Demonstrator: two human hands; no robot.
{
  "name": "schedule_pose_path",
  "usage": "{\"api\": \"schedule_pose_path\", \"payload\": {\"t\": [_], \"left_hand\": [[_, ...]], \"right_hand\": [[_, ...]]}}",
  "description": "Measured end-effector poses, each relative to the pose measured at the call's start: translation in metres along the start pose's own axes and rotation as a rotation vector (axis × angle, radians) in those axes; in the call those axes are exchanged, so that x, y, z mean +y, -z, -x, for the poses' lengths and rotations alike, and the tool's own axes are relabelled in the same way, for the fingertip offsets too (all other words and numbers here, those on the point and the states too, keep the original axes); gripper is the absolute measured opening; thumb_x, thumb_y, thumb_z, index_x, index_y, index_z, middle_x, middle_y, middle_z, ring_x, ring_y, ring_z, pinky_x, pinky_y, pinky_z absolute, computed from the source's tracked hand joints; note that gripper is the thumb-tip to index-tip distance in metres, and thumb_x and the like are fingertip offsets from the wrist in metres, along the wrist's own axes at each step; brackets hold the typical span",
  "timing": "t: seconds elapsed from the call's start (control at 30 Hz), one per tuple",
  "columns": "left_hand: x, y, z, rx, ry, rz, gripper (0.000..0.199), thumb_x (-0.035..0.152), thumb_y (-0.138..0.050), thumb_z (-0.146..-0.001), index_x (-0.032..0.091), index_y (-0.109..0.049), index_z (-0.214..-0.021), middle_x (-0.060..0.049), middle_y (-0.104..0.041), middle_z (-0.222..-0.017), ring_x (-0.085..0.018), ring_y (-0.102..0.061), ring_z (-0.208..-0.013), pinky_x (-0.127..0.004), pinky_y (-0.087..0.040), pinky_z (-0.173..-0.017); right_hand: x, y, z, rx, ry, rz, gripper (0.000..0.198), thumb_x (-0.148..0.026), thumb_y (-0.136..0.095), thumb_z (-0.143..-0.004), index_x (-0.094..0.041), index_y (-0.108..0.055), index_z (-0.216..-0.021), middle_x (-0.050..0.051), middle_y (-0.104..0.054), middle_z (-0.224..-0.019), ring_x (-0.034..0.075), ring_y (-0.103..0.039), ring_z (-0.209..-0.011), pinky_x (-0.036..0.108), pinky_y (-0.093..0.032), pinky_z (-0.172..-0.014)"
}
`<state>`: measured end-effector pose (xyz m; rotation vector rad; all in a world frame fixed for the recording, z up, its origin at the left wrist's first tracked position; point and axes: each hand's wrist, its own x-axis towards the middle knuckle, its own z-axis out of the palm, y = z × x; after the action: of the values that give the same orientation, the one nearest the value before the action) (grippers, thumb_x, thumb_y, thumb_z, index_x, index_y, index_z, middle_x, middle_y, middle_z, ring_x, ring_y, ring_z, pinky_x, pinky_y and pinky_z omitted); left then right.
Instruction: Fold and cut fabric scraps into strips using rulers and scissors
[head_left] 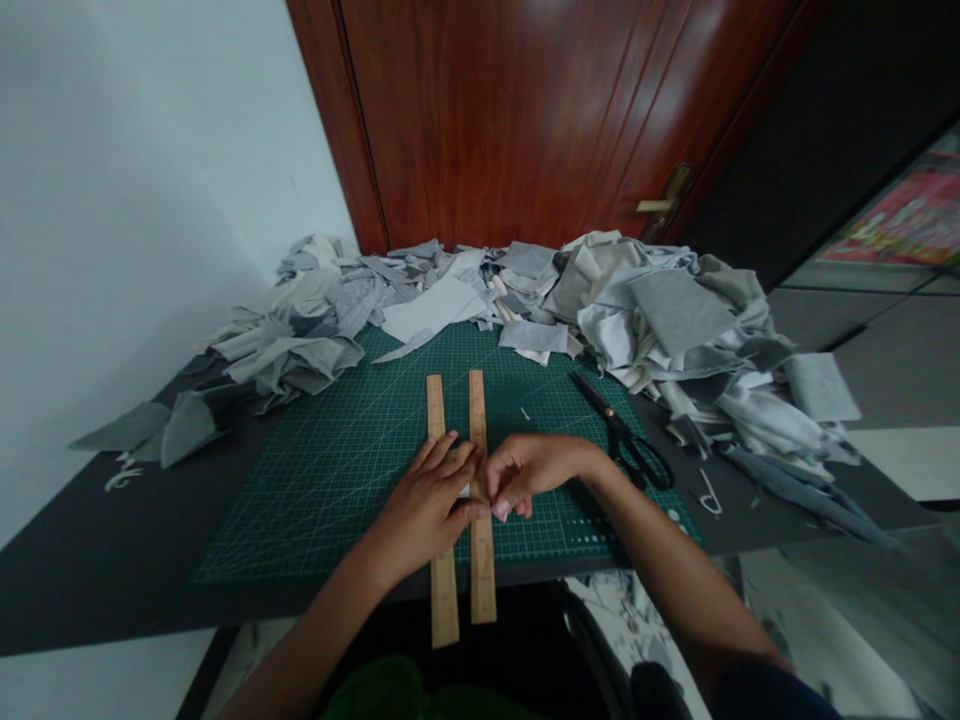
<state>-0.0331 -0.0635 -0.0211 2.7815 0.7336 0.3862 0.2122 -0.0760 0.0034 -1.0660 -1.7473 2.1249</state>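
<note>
Two wooden rulers lie side by side on the green cutting mat (337, 480), their near ends jutting over the table edge. Across the left ruler (444, 590) and onto the right ruler (482, 580) my left hand (431, 500) is spread, pressing them down. A small pale scrap (464, 491) shows between the rulers, mostly covered by that hand. My right hand (521, 475) is pinched closed at the right ruler's outer edge, close to my left thumb. What its fingertips hold, if anything, is too small to make out.
Black-handled scissors (626, 440) rest on the mat's right side. Grey and white fabric scraps are heaped at the left (300, 340), along the back (439, 305) and at the right (667, 310). A white looped piece (709, 495) lies at the right. Behind stands a wooden door (510, 120).
</note>
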Motion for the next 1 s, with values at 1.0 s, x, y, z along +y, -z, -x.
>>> {"api": "schedule_pose_path", "payload": {"t": [1.0], "left_hand": [[0.0,-0.001,0.0,0.028,0.002,-0.004,0.056,0.041,-0.061,-0.1,0.025,-0.045,-0.151,-0.007,-0.05,-0.158,-0.031,-0.032,-0.154,-0.056,-0.026,-0.128]], "right_hand": [[-0.001,0.012,0.002,0.333,0.105,0.093,0.028,-0.036,-0.086,-0.076,-0.015,-0.07,-0.083,-0.005,-0.067,-0.062,0.01,-0.064,-0.055,0.022,-0.058,-0.052]]}}
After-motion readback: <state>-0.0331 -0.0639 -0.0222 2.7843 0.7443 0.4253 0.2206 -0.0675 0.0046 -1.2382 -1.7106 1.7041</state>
